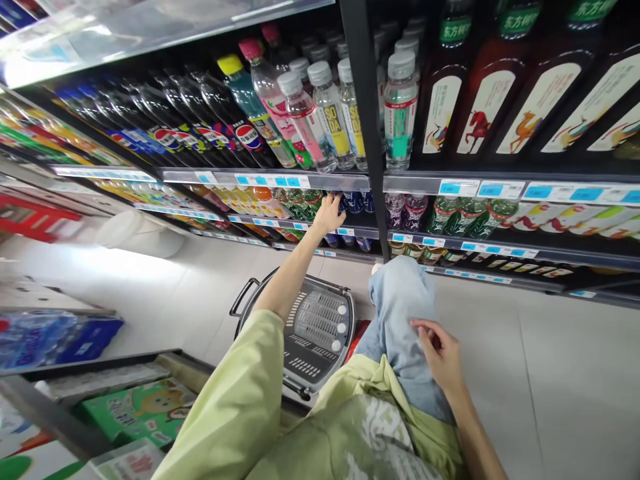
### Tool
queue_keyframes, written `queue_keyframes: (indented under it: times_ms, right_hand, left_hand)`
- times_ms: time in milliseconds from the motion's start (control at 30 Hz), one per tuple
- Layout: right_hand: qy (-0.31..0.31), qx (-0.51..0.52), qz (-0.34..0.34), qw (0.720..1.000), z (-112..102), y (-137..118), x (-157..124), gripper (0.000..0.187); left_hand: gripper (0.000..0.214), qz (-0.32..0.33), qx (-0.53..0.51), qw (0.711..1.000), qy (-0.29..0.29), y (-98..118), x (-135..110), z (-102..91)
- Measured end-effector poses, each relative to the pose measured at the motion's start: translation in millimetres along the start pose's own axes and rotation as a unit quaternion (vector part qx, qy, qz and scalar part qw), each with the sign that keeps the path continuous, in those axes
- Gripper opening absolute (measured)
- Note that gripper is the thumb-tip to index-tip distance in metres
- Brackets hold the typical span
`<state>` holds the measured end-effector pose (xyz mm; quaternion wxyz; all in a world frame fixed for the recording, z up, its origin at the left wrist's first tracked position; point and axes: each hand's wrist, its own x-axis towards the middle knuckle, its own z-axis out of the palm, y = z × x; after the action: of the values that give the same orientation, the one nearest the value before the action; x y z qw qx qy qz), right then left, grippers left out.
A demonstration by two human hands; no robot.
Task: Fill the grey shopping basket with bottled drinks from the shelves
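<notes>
My left hand (330,212) reaches into the shelf below the soda bottles, its thumb and fingers apart beside dark blue bottles (354,202). Whether the fingertips touch a bottle is hard to see. Green-labelled bottles (300,202) stand just left of that hand. Above my bent knee (403,293) hovers my right hand (440,350), loosely curled with the index finger stretched out and nothing visible in it. On the floor under my left arm is a dark shopping basket (305,363) with clear white-capped bottles (320,319) lying inside.
Soda water bottles (329,120), cola bottles (250,137) and dark tea bottles (487,110) fill the upper shelf. A black upright post (364,100) divides the shelving. Behind on the left are a white bin (143,233), blue packs (60,339) and a green box (140,410).
</notes>
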<state>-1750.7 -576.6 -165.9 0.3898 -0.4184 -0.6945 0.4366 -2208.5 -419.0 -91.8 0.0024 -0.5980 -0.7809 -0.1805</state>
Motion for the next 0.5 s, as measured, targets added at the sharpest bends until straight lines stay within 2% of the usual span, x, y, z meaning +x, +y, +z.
queue_keyframes:
  times_ms: [200,333,433,500]
  right_hand:
    - [0.001,0.0,0.005,1.0,0.0,-2.2,1.2,0.031]
    - [-0.003,-0.002,0.005,1.0,0.2,-2.5,2.5,0.031]
    - [-0.003,-0.006,0.005,1.0,0.1,-2.7,3.2,0.03]
    - [-0.002,-0.007,0.007,1.0,0.0,-2.3,3.1,0.03]
  left_hand:
    - [0.054,-0.005,0.129,0.991,-0.037,46.9,39.0,-14.3]
    - [0.048,0.004,0.14,0.989,-0.05,70.0,57.2,-13.9]
    - [0.041,-0.029,0.12,0.991,-0.052,72.2,66.6,-14.7]
    - [0.04,-0.043,0.112,0.992,-0.042,61.8,66.4,-18.9]
